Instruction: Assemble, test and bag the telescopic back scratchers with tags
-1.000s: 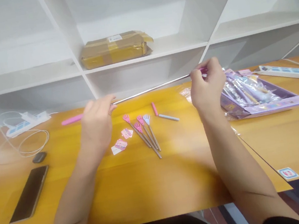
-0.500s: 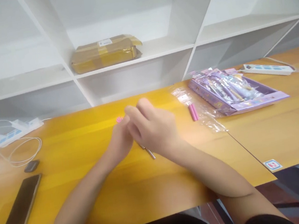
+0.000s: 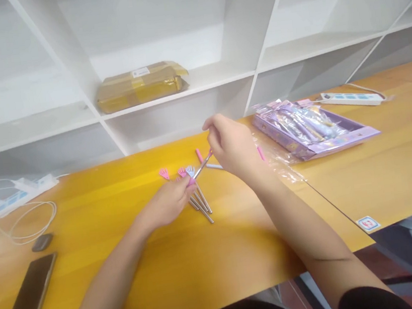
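Observation:
A telescopic back scratcher (image 3: 201,167) with a thin metal rod slants between my hands. My left hand (image 3: 168,200) is closed around its lower end, where a bit of pink shows at the fingertips. The fingers of my right hand (image 3: 233,146) are curled at the rod's upper end and hide most of what is there. Beneath and beside my left hand lie several more metal rods (image 3: 203,200). Small hand-shaped heads rest just beyond it: a pink one (image 3: 164,173), another pink one (image 3: 181,172) and a light blue one (image 3: 190,170).
A pink tube (image 3: 199,155) and a light blue tube (image 3: 214,166) lie behind my hands. Right of them are clear plastic wrappers (image 3: 286,164) and a purple box (image 3: 347,142) of packaged items. At left: phone (image 3: 28,299), dark case (image 3: 42,242), power strip (image 3: 23,195). A parcel (image 3: 141,87) sits on the shelf.
My hands were together and have moved apart, the right one to the right. The metal rod between them now shows. The view has shifted slightly.

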`<state>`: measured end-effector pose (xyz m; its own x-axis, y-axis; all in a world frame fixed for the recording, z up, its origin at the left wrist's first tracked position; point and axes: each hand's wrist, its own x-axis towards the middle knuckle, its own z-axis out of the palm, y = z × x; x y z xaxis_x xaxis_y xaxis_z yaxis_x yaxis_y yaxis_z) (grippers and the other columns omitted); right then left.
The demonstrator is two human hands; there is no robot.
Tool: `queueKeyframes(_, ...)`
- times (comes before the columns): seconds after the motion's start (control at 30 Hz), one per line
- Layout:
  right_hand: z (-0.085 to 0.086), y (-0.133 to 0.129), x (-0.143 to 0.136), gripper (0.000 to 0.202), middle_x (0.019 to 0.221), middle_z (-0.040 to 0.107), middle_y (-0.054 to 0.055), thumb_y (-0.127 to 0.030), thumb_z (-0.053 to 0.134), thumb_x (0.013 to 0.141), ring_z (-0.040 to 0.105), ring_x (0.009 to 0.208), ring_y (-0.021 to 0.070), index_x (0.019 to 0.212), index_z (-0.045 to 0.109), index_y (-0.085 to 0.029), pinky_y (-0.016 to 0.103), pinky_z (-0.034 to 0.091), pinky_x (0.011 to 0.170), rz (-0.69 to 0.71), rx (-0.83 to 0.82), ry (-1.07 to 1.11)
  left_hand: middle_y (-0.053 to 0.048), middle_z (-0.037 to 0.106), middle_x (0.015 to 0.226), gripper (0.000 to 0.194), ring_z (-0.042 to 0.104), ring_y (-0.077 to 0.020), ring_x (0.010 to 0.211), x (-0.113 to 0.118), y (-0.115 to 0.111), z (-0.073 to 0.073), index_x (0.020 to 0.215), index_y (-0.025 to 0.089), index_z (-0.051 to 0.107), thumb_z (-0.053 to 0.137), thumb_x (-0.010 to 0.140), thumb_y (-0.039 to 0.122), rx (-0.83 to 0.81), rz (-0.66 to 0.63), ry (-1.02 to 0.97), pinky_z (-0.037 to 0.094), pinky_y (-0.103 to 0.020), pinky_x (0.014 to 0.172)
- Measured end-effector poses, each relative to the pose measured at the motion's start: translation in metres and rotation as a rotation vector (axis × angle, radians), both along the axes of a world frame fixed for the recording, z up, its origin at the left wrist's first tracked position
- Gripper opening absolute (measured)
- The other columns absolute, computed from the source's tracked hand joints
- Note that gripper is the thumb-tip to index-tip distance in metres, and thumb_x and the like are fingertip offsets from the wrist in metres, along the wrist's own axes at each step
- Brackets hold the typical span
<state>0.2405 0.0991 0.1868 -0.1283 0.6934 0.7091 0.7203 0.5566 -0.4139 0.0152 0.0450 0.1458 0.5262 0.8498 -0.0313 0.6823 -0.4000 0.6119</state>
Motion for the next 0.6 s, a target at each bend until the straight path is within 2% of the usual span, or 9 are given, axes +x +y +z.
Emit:
queueKeyframes(0.2,-0.004,-0.007,-0.008,0.024,0.080,0.069,0.001,-0.015,0.043,0.098,0.062,0.073,0.0196,0.103,0.064,-0.024,0.030,0.039,0.070,0.001,-0.021,0.047,-0.003,0.060,0.083,0.046,0.055,-0.0206,0.073,0.004,0.000,-0.006,0.091,0.024,0.052,0.027,0.113,0.055,0.105,0.118,-0.096,0.042,-0.034,0.071)
queueKeyframes(0.33,-0.008,-0.021,-0.025,0.025,0.088,0.073,0.002,-0.014,0.040,0.099,0.065,0.079,0.0191,0.100,0.063,-0.025,0.030,0.042,0.071,0.076,0.000,0.048,0.000,0.053,0.075,0.043,0.049,-0.0186,0.065,0.002,0.004,-0.009,0.088,0.024,0.048,0.032,0.112,0.055,0.142,0.141,-0.099,0.037,-0.032,0.066)
queueKeyframes(0.4,-0.003,-0.024,-0.027,0.025,0.089,0.074,0.002,-0.019,0.040,0.105,0.067,0.079,0.0189,0.107,0.064,-0.025,0.030,0.043,0.071,0.105,-0.044,0.034,0.001,0.050,0.072,0.043,0.047,-0.0178,0.062,0.001,0.006,-0.009,0.087,0.024,0.048,0.032,0.112,0.056,0.138,0.142,-0.103,0.036,-0.031,0.063)
queueKeyframes(0.47,0.006,-0.019,-0.018,0.026,0.089,0.075,0.000,-0.032,0.040,0.111,0.069,0.080,0.0192,0.124,0.061,-0.025,0.030,0.044,0.072,0.143,-0.130,0.029,0.001,0.051,0.071,0.046,0.049,-0.0179,0.063,0.001,0.007,-0.008,0.087,0.024,0.050,0.032,0.111,0.058,0.115,0.156,-0.125,0.038,-0.031,0.062)
queueKeyframes(0.53,0.011,-0.006,0.003,0.033,0.092,0.076,0.001,-0.044,0.039,0.114,0.070,0.085,0.0203,0.132,0.059,-0.024,0.031,0.045,0.076,0.133,-0.178,0.040,0.000,0.053,0.070,0.049,0.053,-0.0187,0.063,-0.001,0.009,-0.005,0.087,0.024,0.053,0.031,0.110,0.062,0.074,0.190,-0.164,0.040,-0.030,0.060)
queueKeyframes(0.6,0.005,0.013,0.035,0.036,0.094,0.074,0.004,-0.046,0.037,0.115,0.068,0.090,0.0217,0.117,0.065,-0.023,0.032,0.045,0.081,0.012,-0.144,0.028,0.000,0.055,0.068,0.051,0.054,-0.0191,0.062,-0.002,0.011,-0.004,0.087,0.024,0.054,0.032,0.109,0.065,0.032,0.219,-0.197,0.041,-0.030,0.056)
